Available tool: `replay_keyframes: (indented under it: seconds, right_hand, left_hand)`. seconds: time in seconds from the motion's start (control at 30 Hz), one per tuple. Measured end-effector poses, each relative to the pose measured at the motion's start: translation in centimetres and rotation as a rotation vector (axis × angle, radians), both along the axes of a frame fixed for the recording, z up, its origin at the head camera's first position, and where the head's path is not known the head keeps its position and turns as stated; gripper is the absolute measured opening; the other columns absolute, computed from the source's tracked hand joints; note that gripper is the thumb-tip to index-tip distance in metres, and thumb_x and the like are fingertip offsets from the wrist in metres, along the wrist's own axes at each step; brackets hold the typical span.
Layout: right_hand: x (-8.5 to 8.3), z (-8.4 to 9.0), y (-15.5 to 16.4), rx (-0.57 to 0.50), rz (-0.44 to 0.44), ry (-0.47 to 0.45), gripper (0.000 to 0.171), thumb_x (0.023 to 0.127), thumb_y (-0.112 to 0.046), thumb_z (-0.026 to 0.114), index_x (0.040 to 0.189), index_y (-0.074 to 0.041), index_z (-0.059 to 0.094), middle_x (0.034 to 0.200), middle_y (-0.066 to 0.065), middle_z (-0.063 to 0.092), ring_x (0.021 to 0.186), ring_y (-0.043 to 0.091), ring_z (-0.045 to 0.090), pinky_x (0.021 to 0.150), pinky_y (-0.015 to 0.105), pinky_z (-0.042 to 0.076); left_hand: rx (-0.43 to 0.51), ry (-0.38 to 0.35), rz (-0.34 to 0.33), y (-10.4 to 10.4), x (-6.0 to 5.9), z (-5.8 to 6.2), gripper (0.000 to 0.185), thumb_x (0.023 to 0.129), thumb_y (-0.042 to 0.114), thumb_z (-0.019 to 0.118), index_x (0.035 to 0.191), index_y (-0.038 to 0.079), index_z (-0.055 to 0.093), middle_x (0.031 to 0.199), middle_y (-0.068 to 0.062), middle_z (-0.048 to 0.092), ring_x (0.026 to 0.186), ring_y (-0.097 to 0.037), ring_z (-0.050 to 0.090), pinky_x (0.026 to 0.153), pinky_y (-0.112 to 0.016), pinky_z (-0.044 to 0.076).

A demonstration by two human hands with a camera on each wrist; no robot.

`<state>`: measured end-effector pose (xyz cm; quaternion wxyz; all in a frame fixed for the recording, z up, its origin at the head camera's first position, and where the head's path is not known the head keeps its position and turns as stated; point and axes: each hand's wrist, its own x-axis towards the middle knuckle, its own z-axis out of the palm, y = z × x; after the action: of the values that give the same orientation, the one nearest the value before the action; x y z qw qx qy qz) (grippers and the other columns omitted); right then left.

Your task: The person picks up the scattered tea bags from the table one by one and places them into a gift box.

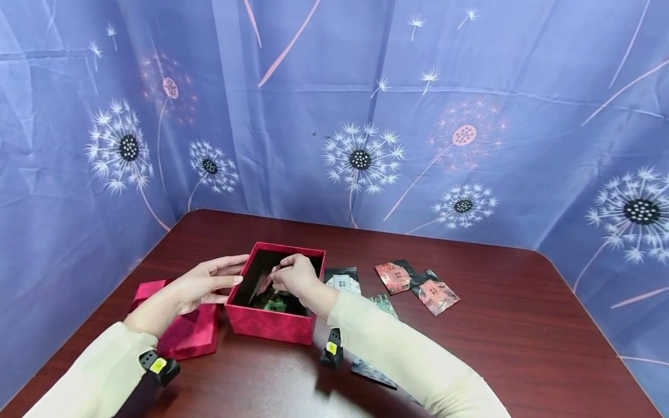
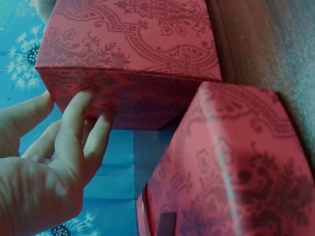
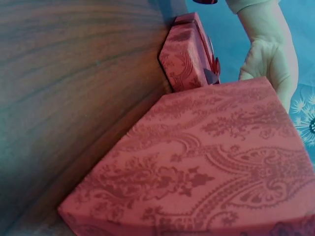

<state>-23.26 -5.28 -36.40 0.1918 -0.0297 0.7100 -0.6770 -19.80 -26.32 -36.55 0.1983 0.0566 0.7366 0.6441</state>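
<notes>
An open red patterned box [image 1: 272,328] with a dark inside stands on the table in the head view. My right hand [image 1: 303,281] reaches into it and pinches a small flat packet with a red label [image 1: 265,283], tilted up inside. Below that, a green packet [image 1: 273,303] lies in the box. The fingers of my left hand [image 1: 201,284] are extended and touch the box's left side; in the left wrist view the left hand [image 2: 64,142] lies against the patterned wall [image 2: 133,93]. The right wrist view shows only the box's outside [image 3: 197,167], hiding the right fingers.
A red box lid [image 1: 190,334] lies left of the box, under my left forearm. Right of the box are a white-labelled packet [image 1: 342,283], a green packet [image 1: 383,304] and two red-labelled packets [image 1: 394,277], partly overlapping. A blue-grey packet [image 1: 373,373] shows beneath my right sleeve.
</notes>
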Motion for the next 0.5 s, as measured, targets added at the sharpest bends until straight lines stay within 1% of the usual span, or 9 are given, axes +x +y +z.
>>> replay_keyframes:
  seconds: [0.1,0.27,0.33,0.5]
  right_hand:
    - [0.1,0.0,0.2,0.011,0.011,0.033,0.034,0.087,0.011,0.056,0.119,0.013,0.045,0.107,0.028,0.062,0.102,0.036,0.064,0.083,0.039,0.055]
    - [0.8,0.6,0.9,0.065,0.031,0.113,0.030,0.087,0.006,0.059,0.116,0.010,0.051,0.100,0.021,0.063,0.095,0.030,0.065,0.083,0.039,0.055]
    - [1.3,0.8,1.2,0.071,0.040,0.149,0.030,0.087,0.005,0.060,0.115,0.009,0.053,0.101,0.020,0.064,0.093,0.027,0.065,0.083,0.039,0.055]
    - [2.1,1.3,1.8,-0.012,0.048,0.229,0.029,0.087,0.001,0.061,0.115,0.008,0.055,0.104,0.023,0.064,0.092,0.027,0.065,0.083,0.038,0.055]
  left_hand:
    - [-0.015,-0.002,0.006,0.0,0.0,0.0,0.069,0.094,0.018,0.059,0.151,0.004,0.022,0.151,-0.027,0.027,0.113,-0.019,0.059,0.088,-0.042,0.053]
    - [-0.025,0.001,0.011,0.1,0.0,0.0,0.069,0.094,0.019,0.059,0.151,0.005,0.022,0.151,-0.027,0.028,0.114,-0.020,0.058,0.088,-0.042,0.053]
    - [-0.028,0.004,0.010,0.1,0.1,0.0,0.069,0.094,0.019,0.059,0.151,0.005,0.022,0.150,-0.027,0.027,0.113,-0.019,0.058,0.087,-0.041,0.053]
    - [-0.038,0.000,0.014,0.2,0.0,0.1,0.070,0.094,0.020,0.059,0.151,0.005,0.021,0.151,-0.027,0.028,0.115,-0.021,0.058,0.088,-0.041,0.053]
